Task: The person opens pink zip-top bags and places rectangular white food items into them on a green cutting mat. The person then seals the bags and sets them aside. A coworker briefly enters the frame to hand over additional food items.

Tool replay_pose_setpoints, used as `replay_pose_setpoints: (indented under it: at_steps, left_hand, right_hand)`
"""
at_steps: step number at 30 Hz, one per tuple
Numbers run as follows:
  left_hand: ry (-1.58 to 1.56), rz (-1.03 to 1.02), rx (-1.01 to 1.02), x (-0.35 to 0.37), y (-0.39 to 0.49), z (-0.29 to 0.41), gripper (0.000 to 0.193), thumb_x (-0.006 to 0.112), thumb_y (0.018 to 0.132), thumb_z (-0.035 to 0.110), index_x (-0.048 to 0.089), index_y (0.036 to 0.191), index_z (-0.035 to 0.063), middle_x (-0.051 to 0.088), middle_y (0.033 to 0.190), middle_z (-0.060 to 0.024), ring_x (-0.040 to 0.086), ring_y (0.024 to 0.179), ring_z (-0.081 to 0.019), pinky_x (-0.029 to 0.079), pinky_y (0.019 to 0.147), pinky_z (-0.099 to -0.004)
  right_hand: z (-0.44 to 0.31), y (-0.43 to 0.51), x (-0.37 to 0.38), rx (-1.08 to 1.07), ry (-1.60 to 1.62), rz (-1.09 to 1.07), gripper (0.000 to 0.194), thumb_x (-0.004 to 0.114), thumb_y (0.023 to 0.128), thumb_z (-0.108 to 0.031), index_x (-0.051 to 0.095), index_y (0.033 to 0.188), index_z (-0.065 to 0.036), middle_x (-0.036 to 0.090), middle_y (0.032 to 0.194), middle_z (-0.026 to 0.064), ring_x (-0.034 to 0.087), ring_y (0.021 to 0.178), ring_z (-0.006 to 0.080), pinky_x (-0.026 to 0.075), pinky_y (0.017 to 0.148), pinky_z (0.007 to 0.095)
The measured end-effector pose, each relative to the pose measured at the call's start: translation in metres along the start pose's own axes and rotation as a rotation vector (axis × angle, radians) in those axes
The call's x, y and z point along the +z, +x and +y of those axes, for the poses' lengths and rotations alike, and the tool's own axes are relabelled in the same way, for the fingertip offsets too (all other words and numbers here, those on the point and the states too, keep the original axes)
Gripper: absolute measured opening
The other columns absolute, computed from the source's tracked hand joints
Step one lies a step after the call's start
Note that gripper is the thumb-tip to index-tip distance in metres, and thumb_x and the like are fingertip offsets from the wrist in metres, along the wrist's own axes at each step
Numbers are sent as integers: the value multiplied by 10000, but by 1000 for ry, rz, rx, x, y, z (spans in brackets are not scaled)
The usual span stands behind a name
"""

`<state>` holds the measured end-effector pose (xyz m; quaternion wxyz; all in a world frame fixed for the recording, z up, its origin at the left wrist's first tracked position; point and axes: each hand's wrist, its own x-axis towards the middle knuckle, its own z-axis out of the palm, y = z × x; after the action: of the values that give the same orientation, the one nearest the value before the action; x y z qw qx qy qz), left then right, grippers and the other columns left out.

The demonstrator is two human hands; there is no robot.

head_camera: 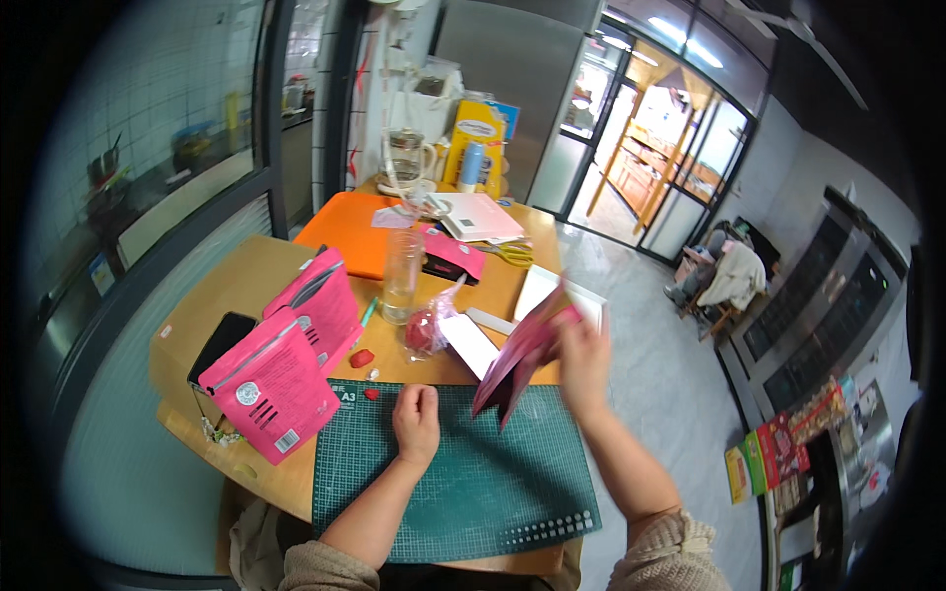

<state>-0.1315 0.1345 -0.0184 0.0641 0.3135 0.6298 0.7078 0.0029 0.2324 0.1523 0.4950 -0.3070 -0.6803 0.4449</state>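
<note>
My right hand grips a pink pouch by its upper end, above the right side of the green cutting mat. The pouch is tilted and somewhat blurred, its dark end hanging down to the left. My left hand is curled into a fist over the upper part of the mat, with nothing showing in it. Two more pink pouches, one in front and one behind, stand at the left. Small red pieces lie near the mat's upper left corner.
A glass bottle, a clear-wrapped red item and a white box stand beyond the mat. An open white tray sits at the table's right edge. Farther back are yellow-handled scissors and an orange board. A phone leans at left.
</note>
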Motion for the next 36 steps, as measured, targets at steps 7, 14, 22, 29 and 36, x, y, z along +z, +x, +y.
replay_pose_setpoints:
  at_steps: [7,14,22,29,36]
  left_hand:
    - [-101,-455,339,-53,-76,54,775,705,801,438,393,1329,-36,484,1259,-229,489,1161,-396,403,989,-457]
    - [126,-284,72,-69,-93,21,292,683,810,108,626,1081,14,654,1016,-159,636,932,-316,491,824,-378]
    - [48,-287,-64,-65,-93,20,244,710,802,120,658,1015,11,699,924,-123,678,844,-256,512,763,-353]
    - [137,-302,-44,-68,-91,22,284,745,777,136,664,1022,19,699,924,-131,682,842,-271,517,755,-357]
    - [105,-296,-107,-65,-87,31,314,744,769,130,655,1042,2,696,943,-143,682,867,-286,519,789,-359]
  right_hand:
    - [28,-135,1,-67,-51,-719,198,555,942,-195,577,939,1,629,758,199,652,679,333,502,580,352]
    - [149,27,-99,-266,-355,403,299,600,896,-135,556,1163,-8,594,1059,154,582,949,277,468,859,339]
    - [308,129,-188,644,251,445,366,562,911,-215,486,1253,-110,579,810,97,554,567,174,487,505,297]
    - [253,220,-121,271,578,403,456,503,948,-167,390,1370,-38,596,1034,113,604,755,162,521,579,249]
    - [146,231,7,357,385,-243,650,516,935,-530,428,1285,11,548,1172,121,604,1011,219,483,857,337]
